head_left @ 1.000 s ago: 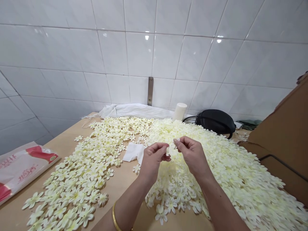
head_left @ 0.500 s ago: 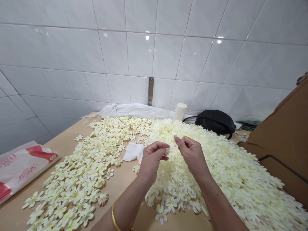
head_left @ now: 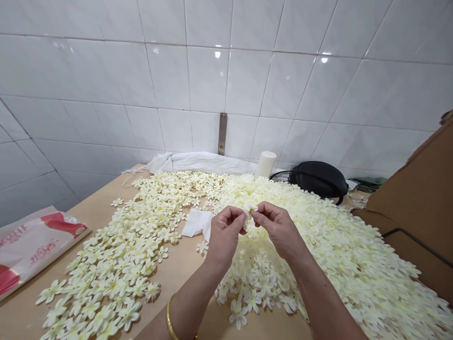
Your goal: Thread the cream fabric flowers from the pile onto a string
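Note:
Between my two hands a small white artificial flower (head_left: 251,208) is pinched above the heap. My left hand (head_left: 226,231) is closed, its thumb and forefinger on the flower's left side. From the right, my right hand (head_left: 278,227) pinches at the flower's centre; whether it holds a further small part is too fine to make out. Beneath and behind both hands spreads a large heap of loose cream-white flowers (head_left: 336,250). A second spread of yellowish flowers (head_left: 116,264) lies on the table to the left.
A crumpled white tissue (head_left: 197,223) lies left of my hands on the table (head_left: 177,269). Behind the flowers stand a white cylinder (head_left: 265,164) and a black bag (head_left: 318,179). A red-and-white plastic bag (head_left: 38,245) is at far left, a cardboard box (head_left: 417,203) at right.
My right hand has moved left and slightly down to meet my left hand. The fingertips that were apart are now together at the flower, which shows more fully.

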Demonstrator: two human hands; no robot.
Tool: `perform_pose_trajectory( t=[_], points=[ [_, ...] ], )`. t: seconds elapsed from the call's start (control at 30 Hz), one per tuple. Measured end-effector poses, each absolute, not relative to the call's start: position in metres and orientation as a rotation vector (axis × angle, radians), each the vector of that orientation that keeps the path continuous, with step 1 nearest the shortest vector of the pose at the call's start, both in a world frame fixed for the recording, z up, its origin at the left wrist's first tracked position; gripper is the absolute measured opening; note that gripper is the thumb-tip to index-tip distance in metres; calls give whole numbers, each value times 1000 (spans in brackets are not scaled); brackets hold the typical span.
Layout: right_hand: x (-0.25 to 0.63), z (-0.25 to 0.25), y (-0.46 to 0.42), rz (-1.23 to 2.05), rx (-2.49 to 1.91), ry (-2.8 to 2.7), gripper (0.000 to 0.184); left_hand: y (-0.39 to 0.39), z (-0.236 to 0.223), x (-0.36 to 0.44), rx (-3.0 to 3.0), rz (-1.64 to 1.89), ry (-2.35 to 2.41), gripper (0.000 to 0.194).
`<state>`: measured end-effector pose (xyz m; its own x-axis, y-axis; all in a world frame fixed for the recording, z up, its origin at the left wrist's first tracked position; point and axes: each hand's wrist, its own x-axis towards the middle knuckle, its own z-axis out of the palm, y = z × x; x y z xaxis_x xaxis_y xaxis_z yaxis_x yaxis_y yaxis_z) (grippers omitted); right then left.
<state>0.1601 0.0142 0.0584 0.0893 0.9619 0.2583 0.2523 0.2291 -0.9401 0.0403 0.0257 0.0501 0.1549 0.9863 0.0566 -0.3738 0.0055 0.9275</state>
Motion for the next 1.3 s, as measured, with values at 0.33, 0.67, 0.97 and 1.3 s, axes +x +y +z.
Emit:
perform_pose_trajectory(
  t=[0.33,0.67,0.97,1.3],
  points=[
    [161,58,13,795,-1297,-1411,33,31,49,39,824,1142,697,25],
    [164,62,10,910,-1231,-1547,33,31,49,38,780,1091,634,24],
    [163,61,11,791,-1318,-1517,30,30,47,40,862,1169,701,23],
    [159,60,10,553,-1458,-1556,30,30,49,37,812,1025,670,28]
  ],
)
